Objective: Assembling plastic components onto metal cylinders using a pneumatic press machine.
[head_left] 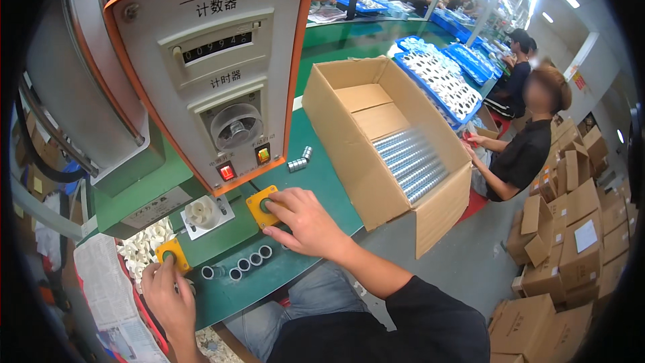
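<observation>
My left hand (170, 299) reaches up to a yellow button box (176, 251), its fingertips at the green button and its fingers loosely extended. My right hand (310, 223) lies with fingers spread over a second yellow button box (257, 214), fingertips on its green button. Neither hand holds anything. Between the boxes, a white finned round part (201, 213) sits on a white plate (216, 226) below the green head of the press (134, 205). Several metal-rimmed rings (256, 259) stand along the near edge of the green bench (232, 296).
An orange-edged control panel (222, 67) towers ahead. White finned pieces (144, 245) lie piled at left. Short metal cylinders (300, 161) stand behind my right hand. An open carton (349, 154) holds rows of metal rings (410, 161). A person (521, 154) sits beyond it; stacked cartons (571, 228) are at right.
</observation>
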Demonstrator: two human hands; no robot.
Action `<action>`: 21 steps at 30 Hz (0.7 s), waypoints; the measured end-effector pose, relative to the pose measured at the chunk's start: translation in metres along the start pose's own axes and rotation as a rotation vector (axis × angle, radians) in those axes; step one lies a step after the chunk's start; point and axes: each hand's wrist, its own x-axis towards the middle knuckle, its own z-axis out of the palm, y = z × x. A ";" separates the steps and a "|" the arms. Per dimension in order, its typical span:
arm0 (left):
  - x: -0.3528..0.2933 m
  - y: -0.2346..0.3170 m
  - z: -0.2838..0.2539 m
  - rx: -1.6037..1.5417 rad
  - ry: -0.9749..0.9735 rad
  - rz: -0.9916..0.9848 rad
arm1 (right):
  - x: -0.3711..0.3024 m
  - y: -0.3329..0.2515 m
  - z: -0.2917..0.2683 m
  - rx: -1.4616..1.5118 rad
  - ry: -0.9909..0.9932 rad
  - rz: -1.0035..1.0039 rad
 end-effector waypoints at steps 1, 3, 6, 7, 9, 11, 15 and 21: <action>-0.001 0.000 -0.001 0.003 -0.019 -0.026 | 0.000 0.000 -0.001 0.002 -0.002 -0.001; -0.001 0.001 -0.002 0.021 -0.055 -0.034 | 0.000 -0.001 -0.001 0.007 -0.010 0.005; 0.001 0.000 -0.002 0.054 -0.093 0.016 | -0.001 -0.001 0.001 0.012 -0.008 0.009; 0.001 0.000 -0.003 0.064 -0.084 0.077 | -0.002 -0.003 0.002 -0.002 -0.010 -0.001; 0.001 0.000 -0.006 0.075 -0.095 0.095 | -0.001 -0.005 0.001 -0.017 -0.011 -0.008; -0.001 -0.002 -0.010 0.091 -0.106 0.115 | -0.002 -0.007 0.000 -0.036 -0.061 -0.007; -0.001 -0.002 -0.011 0.103 -0.149 0.087 | 0.001 -0.002 0.006 -0.025 -0.096 -0.026; 0.014 0.002 -0.005 0.119 -0.114 0.141 | 0.007 0.012 -0.003 -0.094 -0.030 -0.089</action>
